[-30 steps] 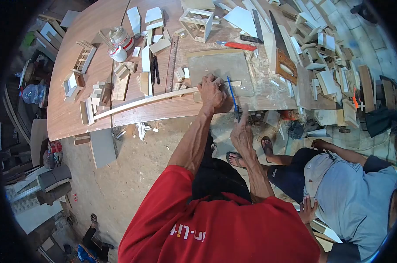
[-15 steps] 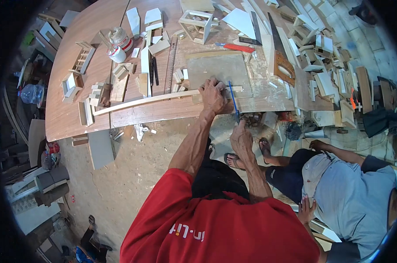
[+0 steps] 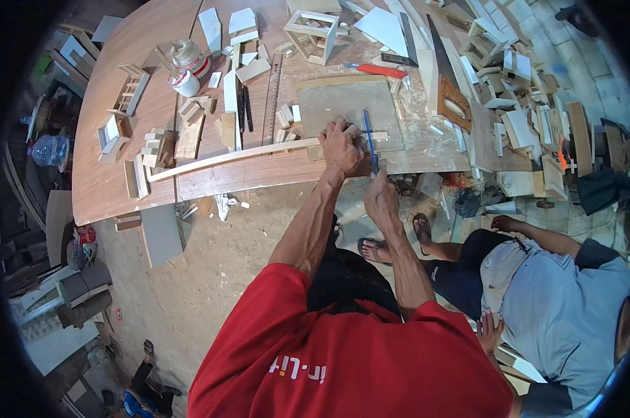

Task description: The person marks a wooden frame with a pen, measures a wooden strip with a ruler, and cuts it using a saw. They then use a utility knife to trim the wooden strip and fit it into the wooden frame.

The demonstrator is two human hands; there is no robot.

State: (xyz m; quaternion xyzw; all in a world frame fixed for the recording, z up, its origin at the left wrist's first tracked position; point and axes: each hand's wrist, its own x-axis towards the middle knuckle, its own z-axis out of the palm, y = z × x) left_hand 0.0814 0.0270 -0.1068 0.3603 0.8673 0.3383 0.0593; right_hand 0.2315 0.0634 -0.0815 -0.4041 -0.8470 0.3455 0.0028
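My left hand presses down on a long thin wooden strip that lies across the brown workbench, right beside a grey board. My right hand grips the handle of a small saw with a thin blue blade. The blade lies across the strip just to the right of my left fingers. Small cut wood blocks lie left of the grey board.
A white glue jar, a steel ruler, a small wooden frame, a red cutter and a big handsaw lie on the bench. Wood offcuts are piled at right. Another person sits at right.
My right hand has moved forward toward the bench edge, pushing the blue saw blade farther across the strip. My left hand has stayed on the strip.
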